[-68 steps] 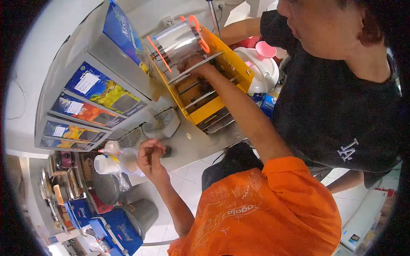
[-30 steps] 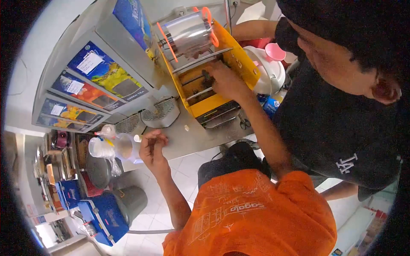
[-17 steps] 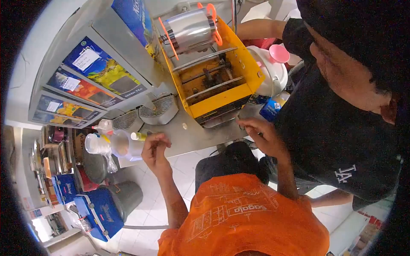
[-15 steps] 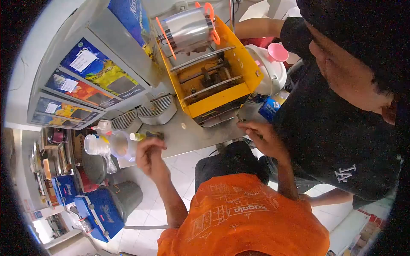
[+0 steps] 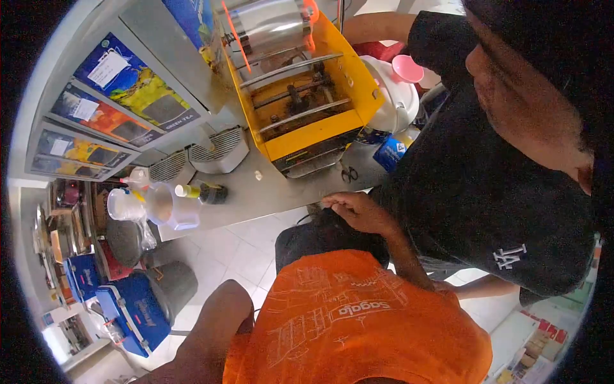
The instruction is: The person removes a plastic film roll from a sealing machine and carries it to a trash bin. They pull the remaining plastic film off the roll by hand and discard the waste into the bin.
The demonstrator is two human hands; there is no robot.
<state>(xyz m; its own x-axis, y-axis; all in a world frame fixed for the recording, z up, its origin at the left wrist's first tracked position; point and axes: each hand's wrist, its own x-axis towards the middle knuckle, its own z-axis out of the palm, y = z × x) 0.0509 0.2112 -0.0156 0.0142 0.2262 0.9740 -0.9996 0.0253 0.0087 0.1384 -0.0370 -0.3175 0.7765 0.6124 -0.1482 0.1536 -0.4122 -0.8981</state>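
Note:
My right hand [image 5: 359,212] is in front of the steel counter [image 5: 249,201], over my dark trousers, with its fingers bent and pressed together; what they hold, if anything, is too small to tell. Black scissors [image 5: 348,174] lie on the counter just beyond it. The yellow open-topped machine [image 5: 307,144] stands behind them, showing bars and a dark mechanism inside. A shiny metal cylinder with orange end pieces [image 5: 268,27] sits at its back. My left arm is raised at the lower left, and its hand is out of view.
A co-worker in a black shirt [image 5: 486,185] stands at the right, one arm stretched behind the machine. A drinks dispenser [image 5: 128,89], a dark bottle with a yellow cap [image 5: 211,193] and plastic containers [image 5: 169,208] are at the left. A white vessel [image 5: 400,105] stands behind the machine's right side.
My left hand has left the view as the arm came back and up. My right hand has moved left and away from the counter edge, and the scissors now show.

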